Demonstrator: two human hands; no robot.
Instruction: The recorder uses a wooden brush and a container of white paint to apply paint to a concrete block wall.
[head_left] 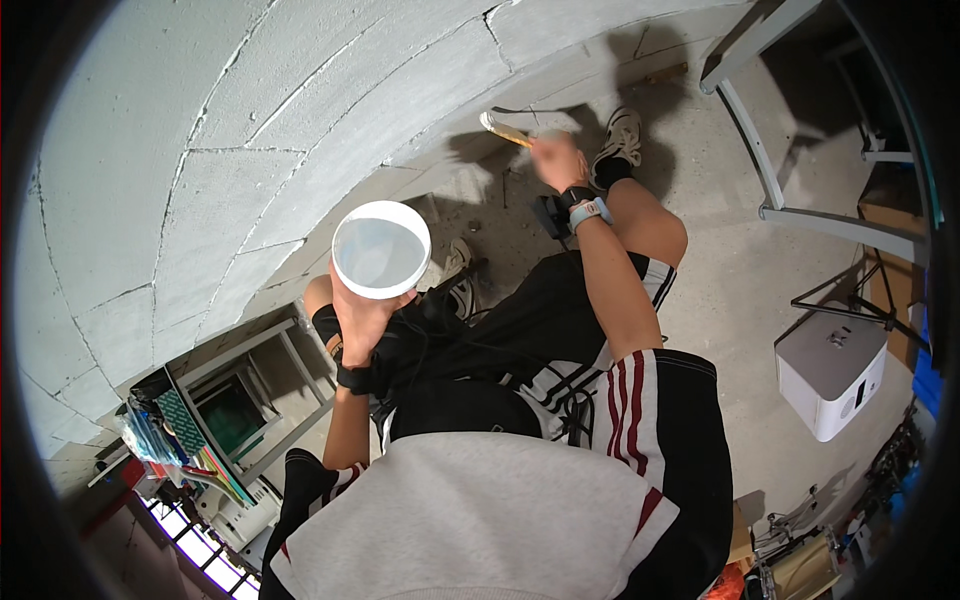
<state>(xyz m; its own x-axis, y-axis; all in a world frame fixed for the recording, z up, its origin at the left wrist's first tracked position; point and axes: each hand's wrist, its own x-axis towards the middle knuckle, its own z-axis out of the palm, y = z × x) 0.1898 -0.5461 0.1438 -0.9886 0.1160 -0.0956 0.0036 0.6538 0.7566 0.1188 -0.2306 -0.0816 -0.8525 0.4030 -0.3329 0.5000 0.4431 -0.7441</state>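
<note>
My left hand [362, 322] grips a round white tub [384, 291] from below and behind. The tub's mouth faces me, and pale, whitish-grey stuff shows inside; its level is hard to judge. Farther out to the right, my right hand [558, 162] is closed round the yellowish handle of a paintbrush [512, 134]. White coats the brush's tip, which points left toward the foot of the wall. Motion blurs the right hand somewhat. Whether the brush touches the wall, I cannot tell.
A whitish block wall [330, 120] with dark joint lines curves across the left and top. At the right stand a grey metal frame [750, 140], a white box-shaped device [835, 370] and a black tripod [875, 300]. Another metal-framed stand [250, 350] is at lower left.
</note>
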